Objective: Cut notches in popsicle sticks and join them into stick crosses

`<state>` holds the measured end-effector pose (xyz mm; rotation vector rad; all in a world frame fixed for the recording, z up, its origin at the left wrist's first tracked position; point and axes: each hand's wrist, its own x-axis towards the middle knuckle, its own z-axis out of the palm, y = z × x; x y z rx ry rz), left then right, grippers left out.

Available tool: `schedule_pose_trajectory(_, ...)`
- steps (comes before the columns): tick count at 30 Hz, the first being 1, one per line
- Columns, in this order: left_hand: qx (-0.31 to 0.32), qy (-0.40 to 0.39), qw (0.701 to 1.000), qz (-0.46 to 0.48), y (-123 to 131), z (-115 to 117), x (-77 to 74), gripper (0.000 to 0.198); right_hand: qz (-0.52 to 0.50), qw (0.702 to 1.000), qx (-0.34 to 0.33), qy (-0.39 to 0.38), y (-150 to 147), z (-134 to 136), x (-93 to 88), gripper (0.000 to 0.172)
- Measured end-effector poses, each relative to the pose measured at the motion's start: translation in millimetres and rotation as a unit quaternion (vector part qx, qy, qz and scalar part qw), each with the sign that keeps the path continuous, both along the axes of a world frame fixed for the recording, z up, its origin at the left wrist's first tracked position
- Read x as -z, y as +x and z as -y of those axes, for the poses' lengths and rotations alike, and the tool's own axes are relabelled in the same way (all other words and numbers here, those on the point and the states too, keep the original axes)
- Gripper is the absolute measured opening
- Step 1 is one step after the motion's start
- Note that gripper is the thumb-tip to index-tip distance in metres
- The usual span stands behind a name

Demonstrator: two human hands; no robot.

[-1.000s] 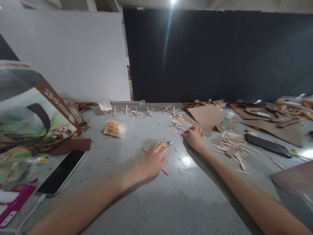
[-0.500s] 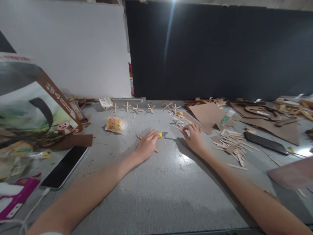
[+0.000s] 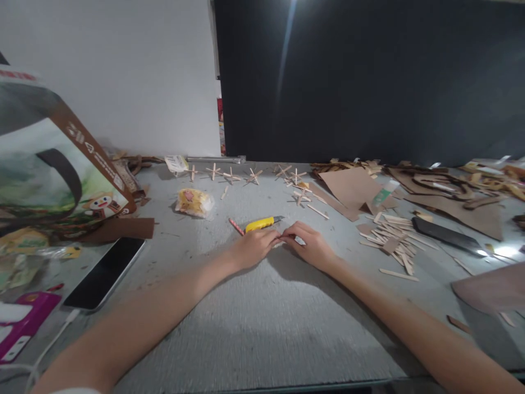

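My left hand [image 3: 256, 246] rests low over the grey table, its fingers closed and pinched together. My right hand [image 3: 309, 245] meets it fingertip to fingertip, also closed. Whatever small piece lies between the fingertips is mostly hidden; a pale sliver shows just under them. Right behind my left hand lies a yellow utility knife [image 3: 260, 223], blade pointing right. A red patterned pencil [image 3: 236, 226] sticks out to the left of the knife, partly covered by my left hand. Beyond my right hand a loose wooden stick [image 3: 318, 212] lies flat.
Several crossed-stick stars [image 3: 255, 175] stand along the back. A pile of wooden sticks [image 3: 396, 241] and brown cardboard [image 3: 348, 186] are at right, near a black case [image 3: 447, 236]. At left are a yellow packet [image 3: 194, 202], a phone [image 3: 104, 273] and a large bag [image 3: 98, 164].
My right hand has drawn back and left from the sticks to meet my left hand. My left hand has shifted nearer and slightly right, uncovering the yellow knife.
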<state>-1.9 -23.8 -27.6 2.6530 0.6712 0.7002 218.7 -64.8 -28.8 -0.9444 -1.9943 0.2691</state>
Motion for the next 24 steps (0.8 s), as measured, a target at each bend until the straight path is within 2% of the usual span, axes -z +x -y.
schedule_pose_trajectory(5,-0.026,-0.016,0.998,0.049,-3.3,2.4,2.7,0.034,-0.034,0.995,0.092,-0.006,5.4,-6.8,4.5,0.027)
schedule_pose_trajectory(9,-0.088,-0.061,0.986,0.129,-6.3,14.6,-1.2,0.036,0.038,0.997,0.074,-0.009,1.0,-18.8,0.4,0.023)
schedule_pose_trajectory(13,-0.184,-0.189,0.933,0.243,-7.5,16.4,-5.7,0.037,0.130,0.990,0.053,-0.032,-14.5,-30.7,-7.6,0.028)
schedule_pose_trajectory(17,-0.219,-0.257,0.886,0.318,-17.8,6.9,-5.2,0.030,0.261,0.963,0.017,-0.063,-29.1,-43.6,-9.3,0.039)
schedule_pose_trajectory(20,-0.219,-0.309,0.857,0.350,-31.0,2.0,-2.2,0.029,0.307,0.947,0.072,-0.067,-29.9,-58.8,-8.0,0.034)
schedule_pose_trajectory(24,-0.216,-0.363,0.811,0.404,-40.8,-1.1,0.1,0.038,0.300,0.934,0.176,-0.082,-25.5,-78.3,-12.1,0.031)
